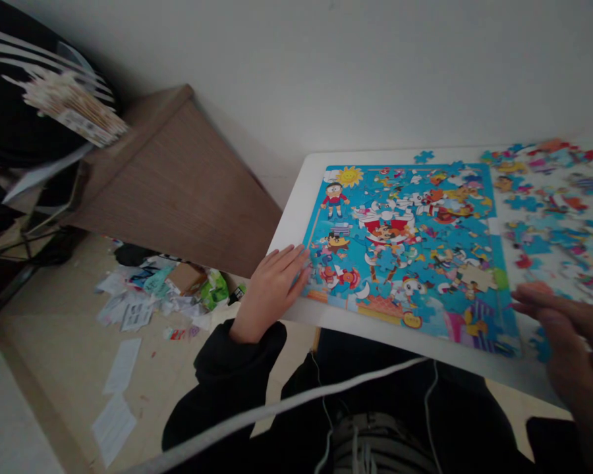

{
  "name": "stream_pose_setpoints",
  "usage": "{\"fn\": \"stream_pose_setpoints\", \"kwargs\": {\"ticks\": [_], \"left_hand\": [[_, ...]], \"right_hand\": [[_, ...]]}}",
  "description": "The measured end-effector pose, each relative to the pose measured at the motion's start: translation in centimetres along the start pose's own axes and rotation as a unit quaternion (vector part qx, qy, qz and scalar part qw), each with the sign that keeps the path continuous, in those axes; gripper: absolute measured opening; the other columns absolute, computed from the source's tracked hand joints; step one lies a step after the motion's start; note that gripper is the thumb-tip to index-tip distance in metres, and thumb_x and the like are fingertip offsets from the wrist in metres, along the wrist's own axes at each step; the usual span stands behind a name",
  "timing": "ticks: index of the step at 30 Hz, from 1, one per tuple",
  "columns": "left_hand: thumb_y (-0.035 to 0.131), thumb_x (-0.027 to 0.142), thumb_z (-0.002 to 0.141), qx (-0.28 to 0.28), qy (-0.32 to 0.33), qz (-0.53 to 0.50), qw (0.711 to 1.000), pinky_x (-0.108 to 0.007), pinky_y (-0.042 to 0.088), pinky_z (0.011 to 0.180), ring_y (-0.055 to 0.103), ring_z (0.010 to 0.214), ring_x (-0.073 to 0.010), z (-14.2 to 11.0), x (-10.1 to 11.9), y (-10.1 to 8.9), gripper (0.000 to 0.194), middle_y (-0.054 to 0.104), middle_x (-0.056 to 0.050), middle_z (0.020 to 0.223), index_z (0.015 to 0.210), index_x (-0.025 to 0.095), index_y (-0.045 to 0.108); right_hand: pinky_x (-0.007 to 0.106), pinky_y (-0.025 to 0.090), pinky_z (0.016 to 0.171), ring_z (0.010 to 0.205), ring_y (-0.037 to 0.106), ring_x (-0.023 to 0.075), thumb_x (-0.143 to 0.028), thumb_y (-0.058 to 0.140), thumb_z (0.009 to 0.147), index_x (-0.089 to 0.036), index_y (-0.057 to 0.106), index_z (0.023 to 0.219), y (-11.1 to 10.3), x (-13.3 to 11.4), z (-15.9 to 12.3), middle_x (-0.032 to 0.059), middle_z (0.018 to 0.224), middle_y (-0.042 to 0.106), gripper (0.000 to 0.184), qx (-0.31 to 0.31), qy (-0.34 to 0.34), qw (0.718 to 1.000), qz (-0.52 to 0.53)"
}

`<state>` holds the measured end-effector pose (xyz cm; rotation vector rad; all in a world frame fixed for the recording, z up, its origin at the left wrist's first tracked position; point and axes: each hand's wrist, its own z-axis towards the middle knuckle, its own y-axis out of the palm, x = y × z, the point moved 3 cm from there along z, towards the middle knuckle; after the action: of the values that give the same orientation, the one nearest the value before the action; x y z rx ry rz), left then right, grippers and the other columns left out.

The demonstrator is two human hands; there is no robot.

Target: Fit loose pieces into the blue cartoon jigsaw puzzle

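A cartoon jigsaw puzzle [321, 217] lies on a white tabletop, largely assembled, with a sun at its upper left corner and a mostly blue picture. My left hand [277, 283] rests flat, palm down, at the table's front left, fingertips at the puzzle's left edge; it is open and holds nothing. My right hand [573, 329] hovers by the puzzle's lower right corner, fingers stretched out to the left and somewhat blurred, with no piece visible in them. Loose puzzle pieces [573, 237] lie heaped to the right of the puzzle, partly hidden below by the right hand.
Behind the table rises a pale wall [375, 79]. A brown wooden cabinet [178, 191] stands to the left, with a bundle of cotton swabs [74, 105] on top. Litter [178, 283] and papers lie on the floor. A white cable [296, 408] crosses in front of me.
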<state>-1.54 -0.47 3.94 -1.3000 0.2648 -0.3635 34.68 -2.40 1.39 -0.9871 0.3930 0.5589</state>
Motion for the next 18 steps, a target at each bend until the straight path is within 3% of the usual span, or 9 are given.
{"fn": "stream_pose_setpoints", "kwargs": {"ticks": [4,10,18], "left_hand": [[0.039,0.034,0.097,-0.045,0.006,-0.02,0.999,-0.044,0.043,0.103,0.049,0.126,-0.0253,1.6,-0.4,0.6,0.041,0.056,-0.012,0.133,0.131,0.014,0.051],[0.04,0.042,0.096,-0.109,0.016,-0.038,0.993,-0.049,0.04,0.103,0.042,0.131,-0.0263,2.5,0.2,2.2,0.045,0.047,-0.011,0.142,0.136,0.022,0.046],[0.038,0.045,0.096,-0.129,0.028,-0.017,0.991,-0.049,0.037,0.104,0.041,0.131,-0.0273,2.4,0.1,1.2,0.046,0.049,-0.012,0.139,0.133,0.019,0.048]], "right_hand": [[0.037,0.048,0.058,0.076,0.069,0.0236,-0.028,0.057,0.085,-0.036,0.069,0.107,-0.2,-0.4,0.2,0.0013,0.092,0.073,0.026,-0.012,-0.011,1.0,0.005],[0.032,0.051,0.061,0.074,0.069,0.0185,-0.021,0.062,0.083,-0.042,0.067,0.11,0.1,-0.9,0.3,-0.0054,0.09,0.073,0.035,0.039,-0.036,0.999,-0.003],[0.028,0.053,0.065,0.071,0.069,0.0152,-0.017,0.062,0.083,-0.041,0.064,0.116,0.0,-1.2,0.6,-0.0065,0.09,0.073,0.041,0.048,-0.065,0.997,-0.005]]}}
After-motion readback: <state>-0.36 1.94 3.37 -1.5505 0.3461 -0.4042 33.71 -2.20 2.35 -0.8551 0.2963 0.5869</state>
